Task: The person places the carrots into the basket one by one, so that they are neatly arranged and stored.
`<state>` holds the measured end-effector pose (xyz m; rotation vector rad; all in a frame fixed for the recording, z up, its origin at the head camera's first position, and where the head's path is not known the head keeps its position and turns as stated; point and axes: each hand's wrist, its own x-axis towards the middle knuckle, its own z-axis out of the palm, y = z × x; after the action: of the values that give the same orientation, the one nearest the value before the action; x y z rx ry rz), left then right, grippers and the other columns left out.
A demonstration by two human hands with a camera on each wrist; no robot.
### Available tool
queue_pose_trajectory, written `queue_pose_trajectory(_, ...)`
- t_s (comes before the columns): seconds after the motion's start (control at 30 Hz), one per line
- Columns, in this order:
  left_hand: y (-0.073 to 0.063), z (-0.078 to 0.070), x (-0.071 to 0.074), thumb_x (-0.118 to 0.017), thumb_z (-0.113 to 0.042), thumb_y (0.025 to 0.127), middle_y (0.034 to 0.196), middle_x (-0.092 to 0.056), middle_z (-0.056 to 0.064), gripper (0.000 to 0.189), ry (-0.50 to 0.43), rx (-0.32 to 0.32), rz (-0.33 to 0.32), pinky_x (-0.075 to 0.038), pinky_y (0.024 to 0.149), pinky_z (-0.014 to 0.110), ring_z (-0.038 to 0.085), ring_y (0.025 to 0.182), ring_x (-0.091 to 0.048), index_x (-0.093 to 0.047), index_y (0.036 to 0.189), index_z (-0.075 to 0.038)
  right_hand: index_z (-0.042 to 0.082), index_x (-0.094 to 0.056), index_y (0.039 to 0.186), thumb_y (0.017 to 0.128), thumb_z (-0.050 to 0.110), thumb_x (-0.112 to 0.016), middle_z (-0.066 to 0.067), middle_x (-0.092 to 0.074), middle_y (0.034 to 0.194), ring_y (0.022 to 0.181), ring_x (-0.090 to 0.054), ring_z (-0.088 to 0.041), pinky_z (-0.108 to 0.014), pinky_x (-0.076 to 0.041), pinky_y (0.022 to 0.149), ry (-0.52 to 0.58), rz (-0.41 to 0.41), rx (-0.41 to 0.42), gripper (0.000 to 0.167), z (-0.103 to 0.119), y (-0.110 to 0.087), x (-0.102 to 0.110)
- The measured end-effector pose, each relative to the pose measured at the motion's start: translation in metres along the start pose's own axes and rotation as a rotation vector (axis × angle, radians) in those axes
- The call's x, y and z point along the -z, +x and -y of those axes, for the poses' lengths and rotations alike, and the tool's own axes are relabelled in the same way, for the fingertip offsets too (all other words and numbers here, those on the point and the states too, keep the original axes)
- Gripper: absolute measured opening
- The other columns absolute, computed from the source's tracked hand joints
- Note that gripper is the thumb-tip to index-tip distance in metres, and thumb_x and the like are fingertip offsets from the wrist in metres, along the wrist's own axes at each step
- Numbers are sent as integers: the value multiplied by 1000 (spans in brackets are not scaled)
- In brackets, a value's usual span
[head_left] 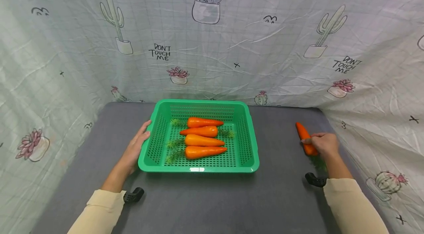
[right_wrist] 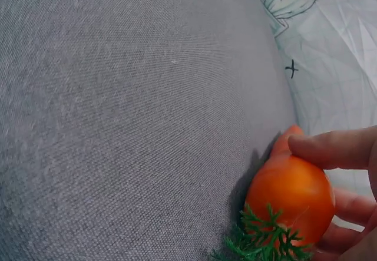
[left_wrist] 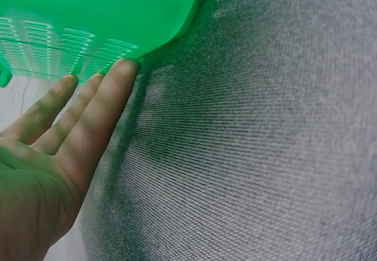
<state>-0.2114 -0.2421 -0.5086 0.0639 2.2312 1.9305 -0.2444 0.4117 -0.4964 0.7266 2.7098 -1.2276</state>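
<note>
A green plastic basket (head_left: 198, 169) with slotted walls stands on the grey table. Inside it lie several orange carrots (head_left: 205, 152) with feathery green tops, side by side. My left hand (head_left: 132, 150) is at the basket's left side; in the left wrist view its straight fingers touch the slotted wall (left_wrist: 106, 13). Far to the right, my right hand (head_left: 326, 145) pinches another carrot (head_left: 302, 131) between thumb and fingers, its tip pointing away from me. The right wrist view shows this carrot's thick end (right_wrist: 297, 193) and green leaves (right_wrist: 265, 231) close up, near the table surface.
The grey cloth-covered tabletop (head_left: 212, 204) extends in front of the basket and between it and the right hand. A pale curtain (head_left: 232, 42) printed with cacti hangs behind the table and along both sides.
</note>
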Motion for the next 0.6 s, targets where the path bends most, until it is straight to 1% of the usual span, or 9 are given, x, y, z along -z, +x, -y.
queue_pose_trajectory(0.1,-1,1,1,-30,-53,112,169,-21,20,61,-1,0,-4,-56,88,27,1,112,-60,-9,168,-40,-7,-73,121,85,26,-84,-34,-60,134,86,-66,-28,-33,-57,62,-30,-10,18,50,1,0,-1)
queue_pose_trajectory(0.23,2,-2,-1,-31,-52,112,168,-23,20,60,-20,4,-5,-57,86,29,3,108,-63,-10,168,-40,-6,-76,116,84,26,-85,-32,-66,124,75,-66,-22,-34,-57,60,-58,-37,28,46,0,2,1)
queue_pose_trajectory(0.3,1,-3,0,-31,-53,112,167,-23,21,61,-19,8,-6,-57,86,30,3,107,-63,-10,168,-40,-5,-78,113,82,27,-86,-32,-68,122,73,-65,-21,-34,-57,60,-65,-46,29,45,1,1,1)
queue_pose_trajectory(0.4,-1,-4,0,-30,-53,112,167,-22,21,61,0,9,-12,-57,85,29,3,108,-62,-10,168,-39,-3,-79,111,80,26,-87,-33,-66,128,76,-65,-22,-33,-56,60,-52,-35,36,44,3,1,0)
queue_pose_trajectory(0.5,-2,-3,1,-29,-53,112,169,-20,20,61,18,5,-12,-56,86,27,1,110,-60,-9,168,-39,-3,-79,113,81,26,-87,-34,-60,137,86,-65,-24,-31,-57,63,-27,-5,37,44,5,0,0)
queue_pose_trajectory(0.6,-1,-2,0,-30,-54,112,169,-20,21,61,9,0,-3,-56,86,27,0,111,-60,-9,168,-39,-3,-78,116,81,23,-86,-34,-55,144,93,-66,-26,-31,-59,66,15,26,35,44,6,-1,0)
